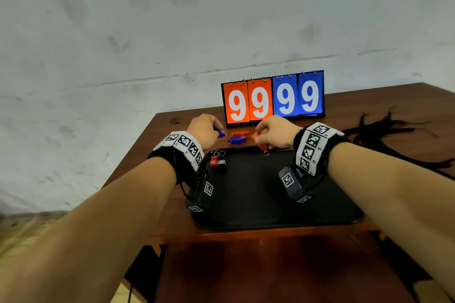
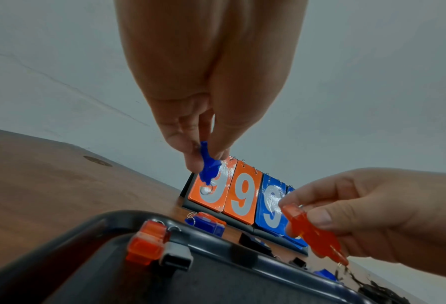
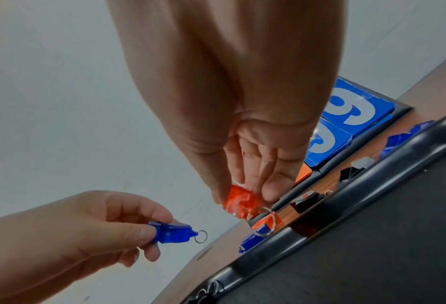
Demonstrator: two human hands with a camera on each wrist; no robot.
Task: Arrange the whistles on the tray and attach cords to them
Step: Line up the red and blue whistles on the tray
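Observation:
My left hand (image 1: 216, 130) pinches a blue whistle (image 1: 220, 133) by its mouthpiece, with the key ring hanging down (image 2: 206, 190), behind the far left corner of the black tray (image 1: 270, 204). Over the tray's far rim my right hand (image 1: 261, 139) grips red whistles (image 1: 256, 136), seemingly two, and a ring dangles from the lower one (image 1: 266, 152). A red whistle (image 1: 214, 161) and a black whistle (image 1: 222, 163) lie side by side in the tray's far left corner. Between my hands a loose red whistle (image 1: 242, 133) and a blue one (image 1: 236, 140) lie on the table.
A flip scoreboard (image 1: 273, 98) reading 99 99 stands behind the whistles against the wall. A tangle of black cords (image 1: 384, 130) lies on the brown table to the right. More black and blue whistles (image 3: 351, 172) lie behind the tray's far rim (image 3: 372, 164).

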